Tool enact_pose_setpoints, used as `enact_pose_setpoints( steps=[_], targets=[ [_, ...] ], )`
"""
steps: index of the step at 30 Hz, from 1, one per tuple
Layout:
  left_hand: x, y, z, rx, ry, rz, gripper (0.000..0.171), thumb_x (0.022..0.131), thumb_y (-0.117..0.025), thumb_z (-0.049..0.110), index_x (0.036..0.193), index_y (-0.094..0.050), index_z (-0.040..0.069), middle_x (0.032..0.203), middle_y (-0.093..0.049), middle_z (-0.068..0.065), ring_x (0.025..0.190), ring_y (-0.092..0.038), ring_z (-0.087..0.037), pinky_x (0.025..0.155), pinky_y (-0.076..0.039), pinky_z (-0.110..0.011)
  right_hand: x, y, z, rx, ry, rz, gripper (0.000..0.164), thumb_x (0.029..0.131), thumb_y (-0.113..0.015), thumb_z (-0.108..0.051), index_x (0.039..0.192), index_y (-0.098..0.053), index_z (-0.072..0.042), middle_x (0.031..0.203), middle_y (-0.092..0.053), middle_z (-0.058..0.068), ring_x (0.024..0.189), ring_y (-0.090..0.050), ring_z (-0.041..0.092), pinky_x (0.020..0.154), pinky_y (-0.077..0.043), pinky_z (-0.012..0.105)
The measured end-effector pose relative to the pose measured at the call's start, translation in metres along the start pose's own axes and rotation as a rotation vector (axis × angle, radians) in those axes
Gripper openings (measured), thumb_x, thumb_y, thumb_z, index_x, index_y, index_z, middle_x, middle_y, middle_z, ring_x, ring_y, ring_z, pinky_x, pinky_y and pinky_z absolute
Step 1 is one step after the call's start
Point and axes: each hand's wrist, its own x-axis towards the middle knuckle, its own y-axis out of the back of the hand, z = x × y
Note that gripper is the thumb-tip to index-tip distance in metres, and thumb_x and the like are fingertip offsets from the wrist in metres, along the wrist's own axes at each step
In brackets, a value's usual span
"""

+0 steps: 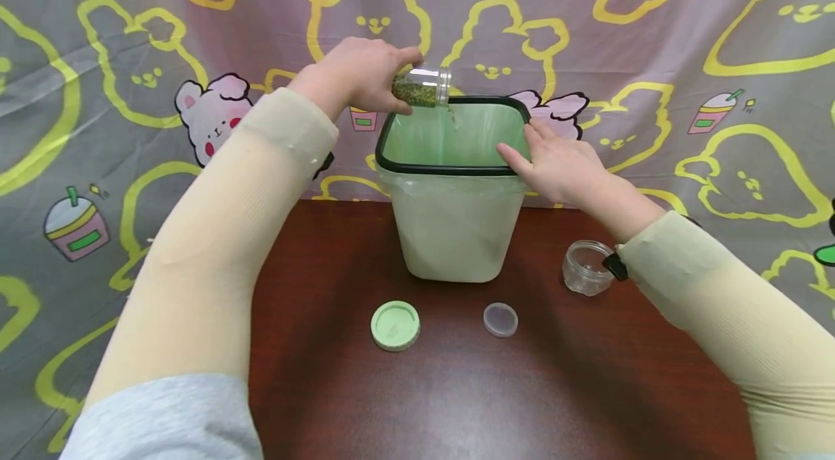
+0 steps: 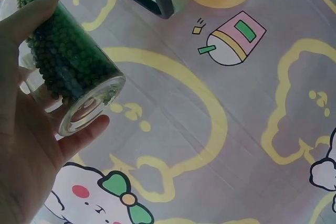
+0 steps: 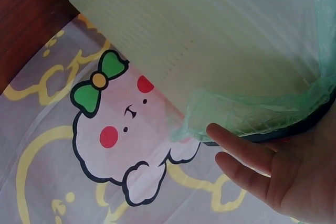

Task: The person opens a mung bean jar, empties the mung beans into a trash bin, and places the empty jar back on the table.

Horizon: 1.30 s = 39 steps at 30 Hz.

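Observation:
My left hand (image 1: pixel 362 76) grips a clear jar (image 1: pixel 425 89) of small round green grains (image 2: pixel 68 53). The jar lies tipped on its side, its uncapped mouth pointing right over the opening of a pale trash can (image 1: pixel 457 228). A few grains fall from that mouth. Inside the can hangs a thin green bag (image 1: pixel 472 130), folded over beneath the black rim (image 1: pixel 450 170). My right hand (image 1: pixel 561 161) rests on the rim's right front corner, thumb over the inner side. In the right wrist view two extended fingers (image 3: pixel 244 153) show beside the overhanging bag.
On the dark wood table (image 1: pixel 457 402), a pale green lid (image 1: pixel 395 326) and a small translucent disc (image 1: pixel 501 319) lie in front of the can. To the right, near my wrist, stands a clear round container (image 1: pixel 583 272). A cartoon-printed cloth (image 1: pixel 248 32) hangs behind.

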Motion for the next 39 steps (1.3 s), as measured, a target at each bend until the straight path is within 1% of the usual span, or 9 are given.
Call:
enact_pose_setpoints(
  steps=[8,15,16,21,23,27,33,35,39],
  targets=[
    [-0.0015,-0.0006,-0.0029,-0.008,0.000,0.008,0.080,0.089,-0.065,0.048,0.151,-0.028,0.015,0.133,-0.056,-0.016,0.125,-0.047,-0.039,0.095,-0.039,-0.058,-0.0006,0.0023,-0.0011,-0.005,0.005,0.006,0.093,0.096,-0.010,-0.068,0.151,-0.018,0.007,0.158,-0.011,0.023,0.142,-0.019,0.041,0.099,-0.029,0.064],
    [-0.0045,0.0003,-0.0035,-0.007,0.000,0.021,0.076,0.088,-0.066,0.046,0.148,-0.033,0.014,0.128,-0.058,-0.016,0.120,-0.050,-0.039,0.094,-0.040,-0.058,-0.0002,0.0034,-0.0021,-0.002,0.001,-0.001,0.094,0.095,-0.010,-0.069,0.151,-0.016,0.006,0.159,-0.010,0.023,0.143,-0.017,0.040,0.101,-0.028,0.064],
    [-0.0051,0.0006,-0.0036,-0.007,0.001,0.026,0.076,0.088,-0.066,0.046,0.148,-0.032,0.014,0.128,-0.058,-0.015,0.120,-0.051,-0.038,0.094,-0.040,-0.058,0.0000,0.0032,-0.0023,-0.002,0.001,-0.003,0.094,0.095,-0.010,-0.069,0.152,-0.016,0.006,0.159,-0.011,0.023,0.143,-0.017,0.039,0.101,-0.028,0.064],
    [-0.0081,0.0028,-0.0056,-0.017,0.004,0.108,0.072,0.088,-0.066,0.045,0.146,-0.035,0.015,0.122,-0.060,-0.012,0.111,-0.055,-0.034,0.087,-0.044,-0.055,0.0011,0.0018,-0.0020,-0.003,-0.001,-0.005,0.095,0.095,-0.009,-0.069,0.151,-0.016,0.007,0.159,-0.011,0.023,0.143,-0.017,0.039,0.101,-0.027,0.064],
    [-0.0080,0.0030,-0.0057,-0.011,0.003,0.108,0.072,0.088,-0.065,0.045,0.145,-0.035,0.015,0.121,-0.060,-0.012,0.109,-0.055,-0.034,0.087,-0.044,-0.055,0.0014,0.0014,-0.0014,-0.002,0.000,-0.002,0.095,0.094,-0.009,-0.069,0.152,-0.016,0.006,0.158,-0.011,0.023,0.143,-0.017,0.040,0.101,-0.027,0.064],
    [-0.0068,0.0001,-0.0049,-0.004,0.000,0.057,0.075,0.089,-0.065,0.047,0.147,-0.033,0.015,0.121,-0.061,-0.012,0.112,-0.054,-0.035,0.089,-0.043,-0.056,0.0012,0.0004,-0.0008,0.001,0.003,0.001,0.095,0.094,-0.009,-0.069,0.152,-0.017,0.006,0.158,-0.011,0.023,0.143,-0.017,0.039,0.101,-0.028,0.064],
    [-0.0076,-0.0029,-0.0056,-0.009,0.005,0.042,0.074,0.089,-0.065,0.048,0.147,-0.033,0.015,0.122,-0.061,-0.011,0.113,-0.055,-0.035,0.089,-0.044,-0.055,0.0009,-0.0008,-0.0011,0.006,0.007,0.004,0.095,0.095,-0.010,-0.069,0.151,-0.018,0.006,0.158,-0.012,0.023,0.143,-0.017,0.038,0.100,-0.028,0.064],
    [-0.0076,-0.0018,-0.0057,-0.010,0.003,0.054,0.074,0.089,-0.065,0.047,0.147,-0.033,0.015,0.124,-0.060,-0.012,0.113,-0.055,-0.035,0.088,-0.044,-0.055,0.0008,-0.0011,-0.0010,0.006,0.008,0.002,0.095,0.095,-0.010,-0.069,0.151,-0.018,0.007,0.158,-0.012,0.023,0.144,-0.017,0.038,0.100,-0.029,0.063],
    [-0.0079,0.0023,-0.0055,-0.026,0.011,0.112,0.071,0.088,-0.066,0.046,0.145,-0.036,0.016,0.125,-0.059,-0.012,0.111,-0.055,-0.034,0.086,-0.044,-0.055,0.0010,-0.0015,-0.0008,0.006,0.008,0.002,0.095,0.095,-0.010,-0.069,0.151,-0.018,0.007,0.158,-0.012,0.023,0.143,-0.017,0.038,0.100,-0.029,0.063]
  ],
)
